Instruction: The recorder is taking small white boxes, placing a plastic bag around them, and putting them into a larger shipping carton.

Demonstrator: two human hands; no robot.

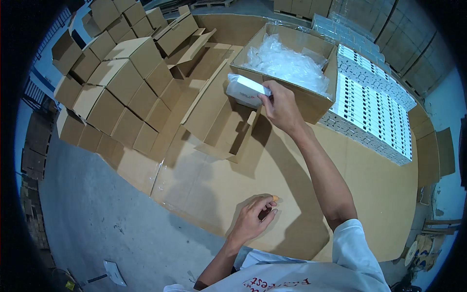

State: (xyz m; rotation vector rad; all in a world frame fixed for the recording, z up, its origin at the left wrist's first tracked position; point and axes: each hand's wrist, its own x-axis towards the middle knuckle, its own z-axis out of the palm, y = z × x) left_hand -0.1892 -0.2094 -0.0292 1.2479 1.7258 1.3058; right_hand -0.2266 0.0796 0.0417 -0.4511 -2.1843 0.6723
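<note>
Right hand [282,110] pinches white box [247,91] by its right end, long axis running left from it; open carton [210,109] just below-left. Left hand [252,220], farther away, half-curled, can't tell if holding anything.

A: What is the floor [136,214] like?
B: It is grey, with some dark marks.
A: And around it?
B: A pale blue wall [446,102] stands at right, a pallet [212,3] lies on the far side, and light throws shadows on the table [379,209].
</note>
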